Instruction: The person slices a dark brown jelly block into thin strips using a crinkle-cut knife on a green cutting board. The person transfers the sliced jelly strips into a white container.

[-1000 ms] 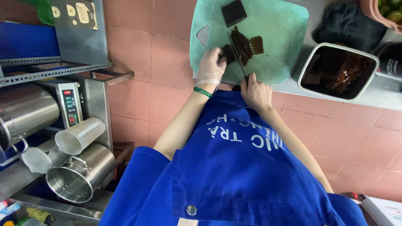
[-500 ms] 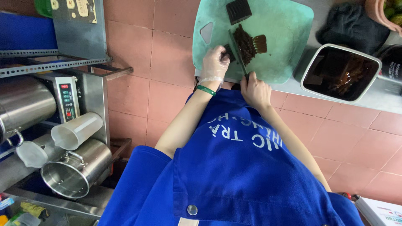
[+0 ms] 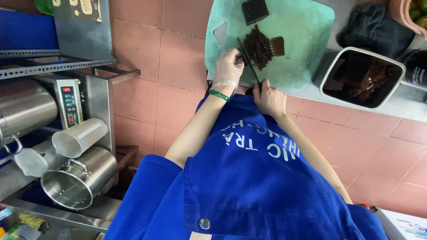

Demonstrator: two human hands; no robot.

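Note:
A green cutting board (image 3: pixel 307 40) lies on the counter in front of me. On it sits a pile of dark brown jelly-like strips (image 3: pixel 259 46), with a dark square block (image 3: pixel 254 10) farther back. My left hand (image 3: pixel 229 66), in a thin clear glove with a green bracelet at the wrist, rests on the board against the left side of the strips. My right hand (image 3: pixel 269 98) is bare and grips the handle of a knife (image 3: pixel 248 62), whose blade lies along the strips beside my left fingers.
A white square tub (image 3: pixel 391 66) with dark contents stands right of the board, with a dark cloth (image 3: pixel 378 29) behind it. At the left, a metal shelf (image 3: pixel 58 66) holds steel pots (image 3: pixel 78 182), a plastic jug (image 3: pixel 78 138) and a machine with a small control panel (image 3: pixel 69 102).
Both hands stay at the board with the knife on the dark strips. The view has shifted a little. The left hand has edged slightly toward the pile.

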